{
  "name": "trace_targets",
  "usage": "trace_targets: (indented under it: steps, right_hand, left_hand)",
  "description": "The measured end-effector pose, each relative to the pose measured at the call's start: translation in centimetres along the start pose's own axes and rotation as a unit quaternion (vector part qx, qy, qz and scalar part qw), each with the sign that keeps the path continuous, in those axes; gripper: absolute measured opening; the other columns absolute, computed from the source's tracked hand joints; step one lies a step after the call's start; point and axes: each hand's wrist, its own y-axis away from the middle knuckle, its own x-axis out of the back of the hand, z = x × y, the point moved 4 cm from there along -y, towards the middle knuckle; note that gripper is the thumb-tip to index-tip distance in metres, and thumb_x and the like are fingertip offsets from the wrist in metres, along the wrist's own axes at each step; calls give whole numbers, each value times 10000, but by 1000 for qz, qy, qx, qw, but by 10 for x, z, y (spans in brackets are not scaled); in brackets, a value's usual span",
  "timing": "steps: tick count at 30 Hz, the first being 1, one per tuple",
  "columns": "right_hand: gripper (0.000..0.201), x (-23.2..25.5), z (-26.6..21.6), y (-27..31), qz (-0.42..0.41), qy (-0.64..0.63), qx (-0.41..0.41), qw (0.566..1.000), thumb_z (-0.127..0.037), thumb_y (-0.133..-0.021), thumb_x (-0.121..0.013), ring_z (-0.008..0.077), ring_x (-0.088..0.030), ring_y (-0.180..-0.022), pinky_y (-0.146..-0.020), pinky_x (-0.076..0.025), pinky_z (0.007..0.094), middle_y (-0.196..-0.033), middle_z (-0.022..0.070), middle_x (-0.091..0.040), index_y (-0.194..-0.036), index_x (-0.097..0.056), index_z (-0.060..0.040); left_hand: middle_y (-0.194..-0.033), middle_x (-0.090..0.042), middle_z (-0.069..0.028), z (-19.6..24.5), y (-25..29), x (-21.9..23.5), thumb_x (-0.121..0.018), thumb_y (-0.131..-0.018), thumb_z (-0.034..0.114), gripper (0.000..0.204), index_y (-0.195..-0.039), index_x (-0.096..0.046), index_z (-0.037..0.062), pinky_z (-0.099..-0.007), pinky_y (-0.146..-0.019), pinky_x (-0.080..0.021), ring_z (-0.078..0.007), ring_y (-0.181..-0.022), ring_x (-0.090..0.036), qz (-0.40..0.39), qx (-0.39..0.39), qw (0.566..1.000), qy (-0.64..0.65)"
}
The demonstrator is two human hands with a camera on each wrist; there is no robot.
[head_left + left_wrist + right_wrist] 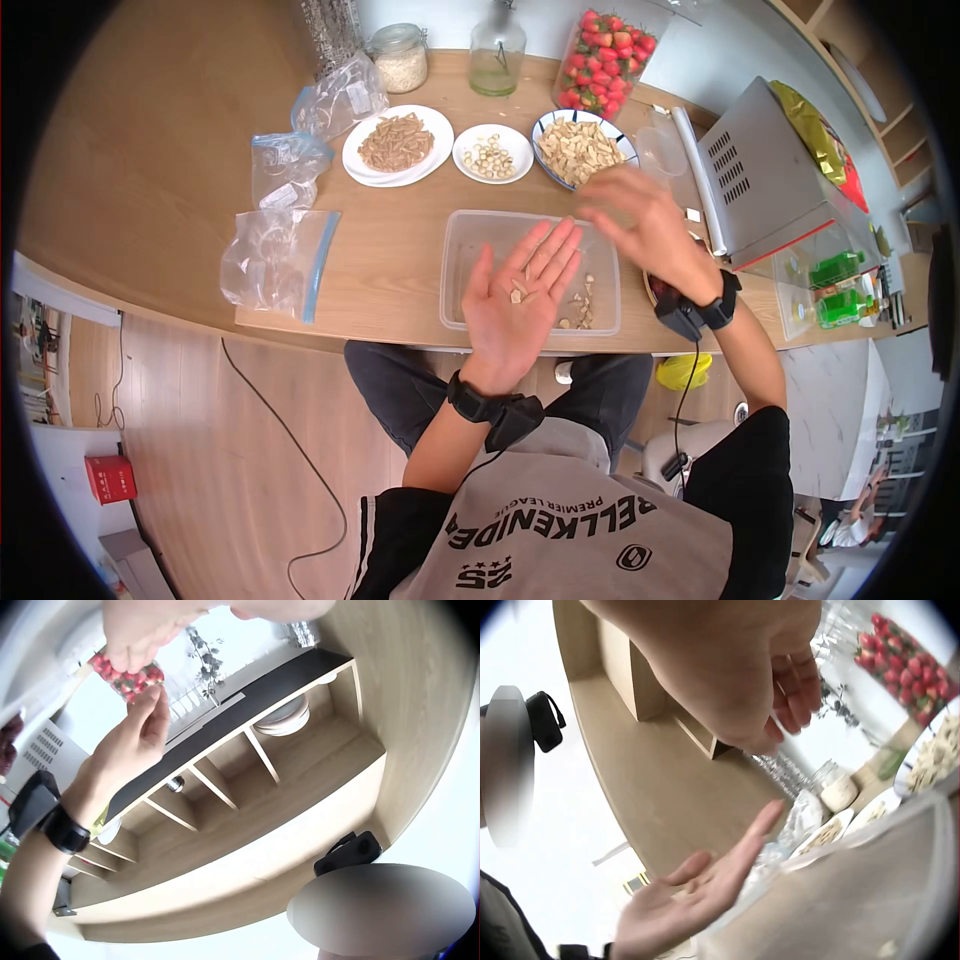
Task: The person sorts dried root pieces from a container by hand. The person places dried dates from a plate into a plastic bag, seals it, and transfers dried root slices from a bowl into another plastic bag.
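Note:
My left hand (515, 300) lies palm up over the clear plastic box (462, 318), fingers extended. A few small pale dried slices (522, 292) rest on its palm. My right hand (640, 222), blurred in the head view, hovers above the box's right side, near the blue-rimmed bowl (540, 160) of pale dried chips (580, 148). Its fingers are loosely bent, and nothing shows between them in the right wrist view. Some pale bits (583, 312) lie on the box's floor at the right. In the left wrist view the right hand (124, 754) appears beside the strawberries (131, 681).
Behind the box stand a plate (432, 125) of brown strips and a small plate (515, 172) of round pale seeds. A glass jar, a vase (497, 55) and a strawberry tub (605, 65) line the back. Plastic bags (275, 262) lie left; a grey appliance (750, 165) stands right.

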Motion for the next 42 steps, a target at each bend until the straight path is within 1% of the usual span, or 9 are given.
trace_targets:
  steps: [4, 7, 20, 23, 26, 31, 37, 41, 42]
  right_hand:
    - [223, -13, -35, 0, -114, -142, 4, 983, -77, -845, -791, 296, -648, -984, -872, -531, 392, -1076, 100, -658, -1062, -757, -43]
    - [227, -18, -37, -1, -103, -96, 50, 989, -69, -837, -798, 277, -619, -959, -850, -517, 382, -1059, 79, -633, -1062, -767, -56]
    - [171, -30, -30, -5, -100, -146, 55, 983, -67, -816, -822, 261, -610, -917, -781, -509, 376, -962, 55, -647, -985, -798, -79]
    - [166, -30, -33, -7, -103, -143, 61, 982, -67, -821, -819, 259, -607, -908, -774, -509, 375, -963, 57, -647, -984, -795, -79]
    - [156, -29, -38, -9, -123, -146, 37, 981, -59, -825, -811, 262, -600, -918, -779, -507, 381, -967, 54, -647, -979, -785, -72]
    - [181, -31, -49, -12, -125, -117, 112, 979, -107, -815, -811, 274, -581, -955, -826, -494, 389, -981, 42, -639, -986, -761, -70]
    - [196, -33, -60, -10, -141, -36, 174, 974, -120, -788, -796, 282, -586, -956, -839, -494, 397, -994, 41, -630, -965, -734, -63]
    - [191, -38, -58, -14, -148, -60, 161, 974, -99, -806, -784, 284, -600, -964, -847, -499, 402, -1010, 50, -639, -980, -720, -50]
    - [186, -34, -55, -19, -132, -69, 149, 978, -83, -816, -776, 295, -607, -959, -842, -505, 408, -1018, 65, -644, -986, -713, -43]
  left_hand:
    - [-1535, -422, -257, -2, 3, 0, -342, -1098, 463, 716, -1564, -291, -79, -452, -1279, -230, -371, -1483, -364, 47, 10, 998, -47]
    - [-1500, -451, -234, -1, 4, 0, -349, -1097, 464, 705, -1572, -298, -55, -443, -1269, -245, -355, -1452, -400, 40, 12, 997, -60]
    - [-1497, -470, -238, 3, 4, 2, -345, -1101, 461, 700, -1568, -300, -58, -438, -1263, -266, -347, -1445, -423, 20, 7, 997, -75]
    - [-1547, -406, -257, 6, 6, 0, -360, -1107, 435, 702, -1556, -295, -100, -464, -1271, -257, -391, -1479, -374, 17, 2, 997, -72]
    - [-1528, -439, -229, 6, 7, 0, -361, -1107, 433, 686, -1564, -306, -75, -453, -1257, -278, -351, -1457, -412, 3, 9, 997, -72]
    - [-1455, -525, -141, 5, 8, -2, -384, -1104, 436, 641, -1539, -379, -34, -413, -1202, -344, -246, -1373, -491, 13, 1, 998, -65]
    - [-1439, -539, -134, 8, 7, 9, -428, -1097, 413, 574, -1468, -457, -24, -408, -1160, -384, -237, -1347, -509, 2, 10, 999, -44]
    - [-1430, -541, -146, 11, 8, 9, -436, -1096, 404, 557, -1436, -473, -37, -427, -1177, -378, -258, -1344, -513, 21, -1, 999, -34]
    - [-1469, -508, -192, 12, 8, 8, -402, -1100, 417, 602, -1488, -412, -42, -434, -1211, -337, -293, -1392, -479, 48, -2, 998, -40]
